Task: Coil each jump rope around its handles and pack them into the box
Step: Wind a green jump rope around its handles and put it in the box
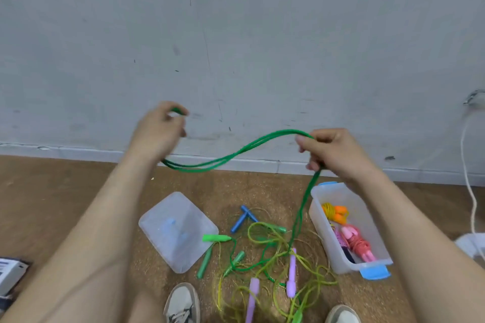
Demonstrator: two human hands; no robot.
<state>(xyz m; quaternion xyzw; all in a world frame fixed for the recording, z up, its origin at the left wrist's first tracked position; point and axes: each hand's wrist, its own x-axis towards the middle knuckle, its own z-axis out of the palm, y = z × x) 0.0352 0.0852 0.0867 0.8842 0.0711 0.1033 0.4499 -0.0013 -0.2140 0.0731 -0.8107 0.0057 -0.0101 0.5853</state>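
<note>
I hold a green jump rope (236, 153) up in front of the wall. My left hand (157, 129) grips one folded end of it. My right hand (332, 150) pinches the strands at the other side, and from there the rope drops straight down to the floor. The clear plastic box (325, 241) with blue clips stands on the floor at the right. Inside it lie an orange coiled rope (334, 212) and a pink coiled rope (358, 242). Loose on the floor lie green handles (216, 238), blue handles (242, 217), purple handles (291, 274) and tangled yellow-green cord (265, 246).
The box's clear lid (177, 230) lies on the brown floor to the left of the rope pile. My two shoes (181, 304) show at the bottom edge. A white cable (469, 188) hangs down the wall at the right. A printed item (10, 272) sits at the far left.
</note>
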